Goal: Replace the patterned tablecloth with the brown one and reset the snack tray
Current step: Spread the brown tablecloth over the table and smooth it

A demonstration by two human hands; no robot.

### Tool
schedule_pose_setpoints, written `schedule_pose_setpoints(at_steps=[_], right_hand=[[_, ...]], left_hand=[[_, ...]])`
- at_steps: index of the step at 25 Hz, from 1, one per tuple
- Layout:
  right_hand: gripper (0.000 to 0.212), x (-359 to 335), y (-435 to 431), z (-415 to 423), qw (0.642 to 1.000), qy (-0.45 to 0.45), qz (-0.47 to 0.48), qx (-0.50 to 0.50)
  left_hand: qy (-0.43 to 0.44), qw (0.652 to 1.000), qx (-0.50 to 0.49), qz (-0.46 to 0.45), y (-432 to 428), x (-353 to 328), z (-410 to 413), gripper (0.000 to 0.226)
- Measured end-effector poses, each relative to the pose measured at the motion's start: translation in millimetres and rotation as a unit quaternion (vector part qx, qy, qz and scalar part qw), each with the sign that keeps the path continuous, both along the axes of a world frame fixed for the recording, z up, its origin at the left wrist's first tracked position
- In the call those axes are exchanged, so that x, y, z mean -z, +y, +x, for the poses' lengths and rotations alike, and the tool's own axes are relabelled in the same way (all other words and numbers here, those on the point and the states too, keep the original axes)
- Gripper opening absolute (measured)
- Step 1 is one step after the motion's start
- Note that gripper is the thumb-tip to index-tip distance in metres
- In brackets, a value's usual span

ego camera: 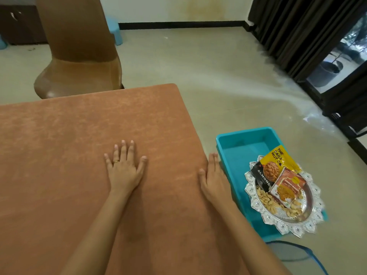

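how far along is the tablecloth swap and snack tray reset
Done: the brown fabric tablecloth covers the table, and no patterned cloth is in view. In hand: the left hand lies flat on top and the right hand presses along the cloth's right edge. Left: the ornate silver snack tray, with nuts and two packets, sits on the teal plastic bin beside the table, not on the cloth.

Soft daylight from glass door [337, 62], floor [228, 80] glare, wide-angle edge distortion.

The brown tablecloth [79, 155] is cut off left and below; the orange packet's [288, 185] print is blurred.
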State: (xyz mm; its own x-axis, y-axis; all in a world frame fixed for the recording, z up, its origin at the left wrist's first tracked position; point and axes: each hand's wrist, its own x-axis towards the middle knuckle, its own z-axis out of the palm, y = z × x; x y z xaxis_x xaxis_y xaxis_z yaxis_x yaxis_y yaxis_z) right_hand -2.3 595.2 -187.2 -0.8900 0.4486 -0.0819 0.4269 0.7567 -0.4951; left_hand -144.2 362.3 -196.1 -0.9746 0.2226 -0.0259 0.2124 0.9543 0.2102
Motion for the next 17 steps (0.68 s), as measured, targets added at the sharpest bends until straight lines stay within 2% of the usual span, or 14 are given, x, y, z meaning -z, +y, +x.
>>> schedule_pose_setpoints(at_steps=[2, 4, 5, 7, 8, 10, 12, 15, 17], right_hand=[[0.06, 1, 1, 45, 1.0, -0.004, -0.012, -0.012], [0.059, 0, 3, 66, 0.996, -0.035, -0.059, 0.053], [0.059, -3, -1, 71, 0.996, -0.017, -0.059, 0.057], [0.061, -6, -18, 76, 0.999, 0.041, -0.016, -0.018], [0.063, -5, -25, 78, 0.998, 0.045, -0.005, -0.048], [0.065, 3, -28, 91, 0.998, 0.028, 0.005, -0.054], [0.067, 6, -26, 117, 0.999, 0.02, -0.024, -0.039], [0.073, 5, -24, 174, 0.995, 0.003, -0.091, -0.03], [0.081, 10, -27, 217, 0.99, -0.043, -0.134, -0.012]], left_hand=[[0.0, 1.0, -0.02, 0.005, 4, -1, 3, 0.076], [0.018, 0.999, -0.009, 0.044, 26, -6, 17, 0.07], [0.021, 0.997, 0.023, 0.07, 43, -9, 28, 0.067], [-0.013, 0.986, 0.124, 0.113, 87, -15, 50, 0.064], [-0.033, 0.977, 0.181, 0.105, 108, -16, 60, 0.064], [-0.041, 0.967, 0.248, 0.032, 144, -11, 76, 0.067], [-0.031, 0.972, 0.233, -0.022, 159, -5, 78, 0.069], [-0.022, 0.977, 0.211, -0.031, 162, -5, 73, 0.067], [-0.019, 0.977, 0.209, -0.038, 167, -6, 67, 0.064]])
